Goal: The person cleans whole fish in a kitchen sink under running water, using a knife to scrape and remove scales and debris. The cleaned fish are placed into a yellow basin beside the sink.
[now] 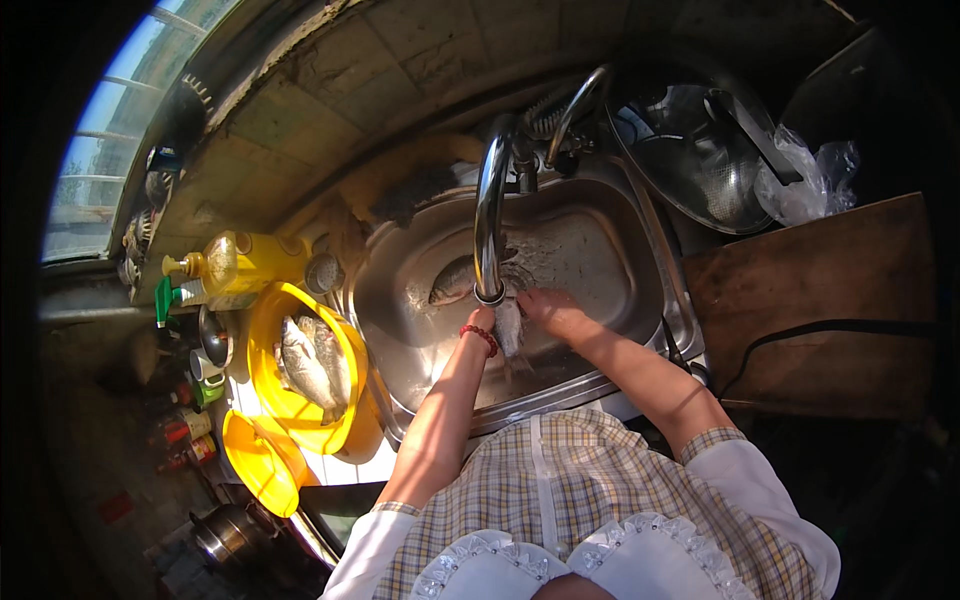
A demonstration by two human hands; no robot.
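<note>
Beneath the chrome faucet spout, a silvery fish is held over the steel sink, its tail pointing towards me. My left hand, with a red bead bracelet at the wrist, grips one side of it; the spout hides part of those fingers. On the other side my right hand has its bent fingers at the upper end of the same fish. A second, darker fish lies on the sink floor, partly behind the spout. Scattered bits, perhaps scales, cover the sink floor around them.
Left of the sink, a yellow basin holds more fish. Beside it stand a smaller yellow container, a yellow pump bottle and mugs. A glass lid, a plastic bag and a wooden board are at right.
</note>
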